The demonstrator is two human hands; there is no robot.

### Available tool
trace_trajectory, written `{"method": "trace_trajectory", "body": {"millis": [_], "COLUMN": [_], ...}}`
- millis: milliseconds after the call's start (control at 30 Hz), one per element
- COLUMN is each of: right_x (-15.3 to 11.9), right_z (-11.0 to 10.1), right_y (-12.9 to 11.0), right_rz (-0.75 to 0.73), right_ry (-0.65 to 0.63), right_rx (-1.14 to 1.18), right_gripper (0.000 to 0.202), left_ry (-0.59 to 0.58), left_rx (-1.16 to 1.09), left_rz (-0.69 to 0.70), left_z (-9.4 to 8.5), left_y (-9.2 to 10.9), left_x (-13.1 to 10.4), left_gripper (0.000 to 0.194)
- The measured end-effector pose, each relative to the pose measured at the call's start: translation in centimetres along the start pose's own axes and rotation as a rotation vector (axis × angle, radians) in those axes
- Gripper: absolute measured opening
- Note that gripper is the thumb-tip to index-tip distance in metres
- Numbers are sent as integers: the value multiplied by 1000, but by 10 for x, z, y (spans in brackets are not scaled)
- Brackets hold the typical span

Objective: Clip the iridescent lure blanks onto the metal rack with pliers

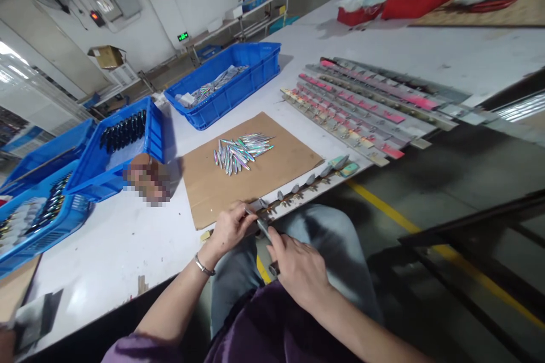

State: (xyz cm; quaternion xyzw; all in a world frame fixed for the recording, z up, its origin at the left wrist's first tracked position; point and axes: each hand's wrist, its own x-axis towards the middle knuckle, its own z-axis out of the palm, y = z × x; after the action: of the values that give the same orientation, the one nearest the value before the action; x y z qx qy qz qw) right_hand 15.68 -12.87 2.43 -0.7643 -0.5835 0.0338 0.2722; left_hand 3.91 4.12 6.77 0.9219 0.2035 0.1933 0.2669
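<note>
My left hand (232,228) is closed at the near end of a narrow rack bar (293,199) on the table's front edge, its fingertips pinched together. What they pinch is too small to make out. Closed around a grey metal hand tool (263,228) is my right hand (301,267); the tool's tip reaches my left fingers, and a dark round end sticks out below the palm. Grey leaf-shaped pieces stand in a row along the bar. Beyond my hands, shiny silver fish-shaped pieces (238,153) lie heaped on a cardboard sheet (213,195).
Several long racks (353,105) with pink and grey parts lie to the right. A blue crate (238,93) holds silvery pieces; another blue crate (155,130) holds dark ones. A brown object (147,173), partly pixelated, sits beside it. Red trays (419,4) stand at the far right.
</note>
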Motion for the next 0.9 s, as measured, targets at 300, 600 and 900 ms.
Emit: {"method": "trace_trajectory", "body": {"millis": [300,600,900], "right_x": [4,0,4], "right_z": [18,61,70], "right_y": [1,18,21], "right_rz": [315,841,869], "right_ry": [-199,-533,-571], "right_rx": [781,2459,2400], "right_gripper": [23,40,43], "left_ry": [-9,-192,74], "left_rx": [-2,-191,171], "left_rz": [-30,-90,-539], "left_z": [3,-23,-38], "left_y": [-3,-4,-52], "left_x": [-1,7,120], "left_gripper": [27,19,12]}}
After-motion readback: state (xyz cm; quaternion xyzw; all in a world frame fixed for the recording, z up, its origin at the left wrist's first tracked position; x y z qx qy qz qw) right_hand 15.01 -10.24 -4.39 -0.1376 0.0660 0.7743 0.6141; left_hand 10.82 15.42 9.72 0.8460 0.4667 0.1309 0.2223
